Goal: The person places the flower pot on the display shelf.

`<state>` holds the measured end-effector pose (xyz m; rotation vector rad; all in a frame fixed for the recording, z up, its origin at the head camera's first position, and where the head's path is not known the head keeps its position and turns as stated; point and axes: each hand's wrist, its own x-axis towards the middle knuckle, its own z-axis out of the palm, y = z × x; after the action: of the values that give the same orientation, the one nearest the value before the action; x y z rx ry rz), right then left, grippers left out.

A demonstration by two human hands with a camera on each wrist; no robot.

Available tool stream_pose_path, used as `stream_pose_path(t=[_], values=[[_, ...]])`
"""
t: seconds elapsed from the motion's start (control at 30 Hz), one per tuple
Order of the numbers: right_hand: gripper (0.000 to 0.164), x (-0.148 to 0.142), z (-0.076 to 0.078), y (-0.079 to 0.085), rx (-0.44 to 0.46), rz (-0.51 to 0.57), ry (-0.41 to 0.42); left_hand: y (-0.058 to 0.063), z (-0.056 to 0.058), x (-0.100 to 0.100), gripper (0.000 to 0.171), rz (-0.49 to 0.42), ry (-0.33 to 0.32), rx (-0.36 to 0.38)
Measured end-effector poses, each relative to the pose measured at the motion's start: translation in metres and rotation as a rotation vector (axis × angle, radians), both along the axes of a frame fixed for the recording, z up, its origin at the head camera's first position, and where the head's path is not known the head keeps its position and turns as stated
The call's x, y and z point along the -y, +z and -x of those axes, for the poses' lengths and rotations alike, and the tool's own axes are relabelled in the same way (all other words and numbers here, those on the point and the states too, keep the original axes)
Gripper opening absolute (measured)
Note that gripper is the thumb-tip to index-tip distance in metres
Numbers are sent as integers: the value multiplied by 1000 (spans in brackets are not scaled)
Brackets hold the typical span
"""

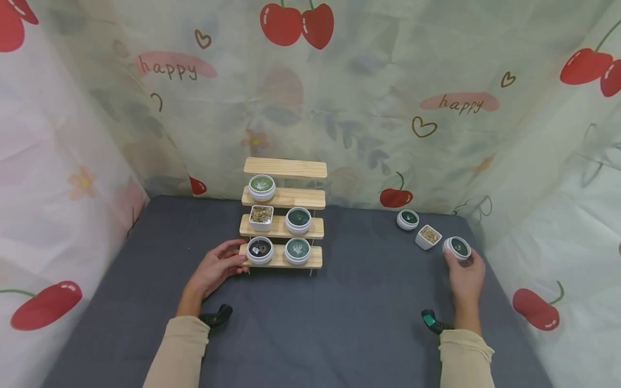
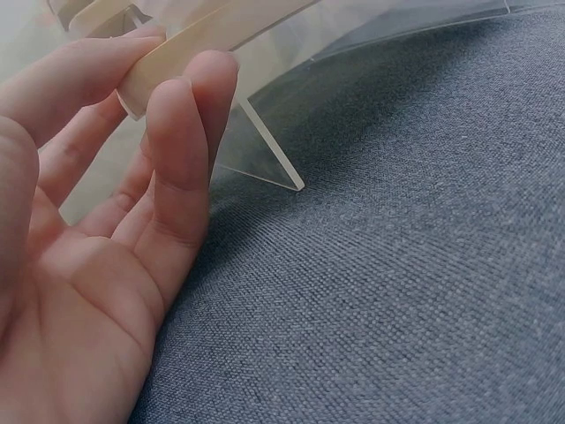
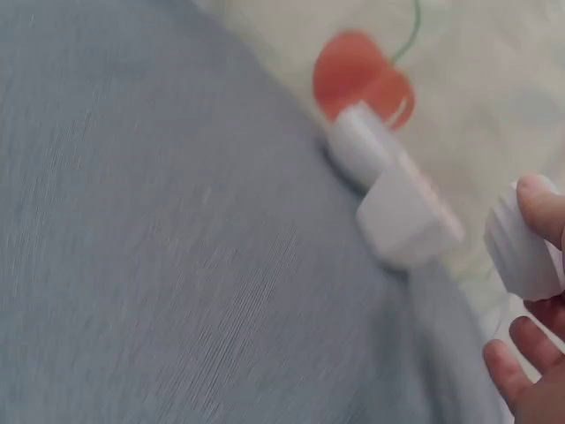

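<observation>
My left hand (image 1: pixel 216 268) pinches the left end of the lowest wooden board (image 2: pixel 190 53) of a tiered display stand, thumb above and fingertips below. On that bottom step sit a round white pot with dark filling (image 1: pixel 260 250) and one with grey-green filling (image 1: pixel 297 251). Over at the right, my right hand (image 1: pixel 467 277) grips a white round pot (image 1: pixel 457 248) with a dark green top between thumb and fingers. The same ribbed pot (image 3: pixel 523 247) shows at the right edge of the right wrist view, raised off the cloth.
Higher steps hold a square pot of grainy filling (image 1: pixel 261 216), a dark green pot (image 1: pixel 298 220) and a lighter green pot (image 1: pixel 262 187). Another square pot (image 1: pixel 428 237) and a round pot (image 1: pixel 407 220) stand near the dark cloth's back right edge. Patterned curtains (image 1: pixel 359 81) surround the table.
</observation>
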<state>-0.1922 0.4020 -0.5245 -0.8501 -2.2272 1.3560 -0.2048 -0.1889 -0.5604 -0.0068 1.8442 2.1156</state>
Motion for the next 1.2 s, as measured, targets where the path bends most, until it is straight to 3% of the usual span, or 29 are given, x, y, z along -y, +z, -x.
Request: stream_pose_path(t=[0.3,0.73,0.97,1.2], values=[[81,25,9,49,-35,31,62,1,0,0,60,-9,5,-5],[71,65,20,101,-135,-42,228,1,0,-1,61,5,4,1],[66,95,25,121,-209,-84,363,0,1,1,61,7,7,19],[63,120,26,134,-316,-42,470,1,2,0,59,6,3,22]])
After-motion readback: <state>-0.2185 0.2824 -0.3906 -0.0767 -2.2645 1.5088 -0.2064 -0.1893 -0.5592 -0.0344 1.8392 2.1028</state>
